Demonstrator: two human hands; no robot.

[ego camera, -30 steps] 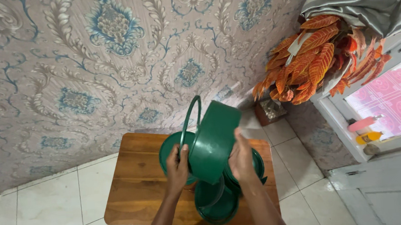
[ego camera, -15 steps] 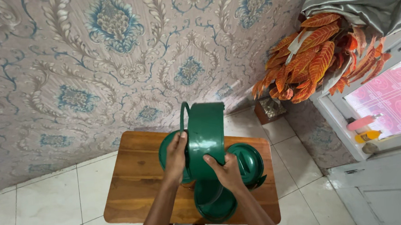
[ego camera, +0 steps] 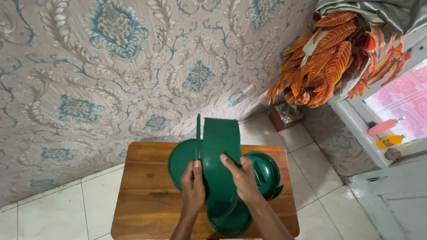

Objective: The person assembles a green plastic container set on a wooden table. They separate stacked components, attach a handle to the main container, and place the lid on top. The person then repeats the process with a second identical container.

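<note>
left hand (ego camera: 193, 188) gripping green container (ego camera: 220, 156), upright above the tabletop (ego camera: 146, 198) | right hand (ego camera: 244, 177) holding its front | green lids (ego camera: 263, 171) just right of it, not fitted yet

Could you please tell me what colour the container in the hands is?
Dark green container, shown best in the head view.

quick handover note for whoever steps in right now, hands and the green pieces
Left hand: grips the left edge of the tall green container, held upright over the wooden table.
Right hand: fingers pressed on the container's front.
On the table: a green round lid behind at left, a green domed piece at right, a green bowl-shaped piece below the hands.
Done: pieces lie apart.
Left: container not set down.
</note>
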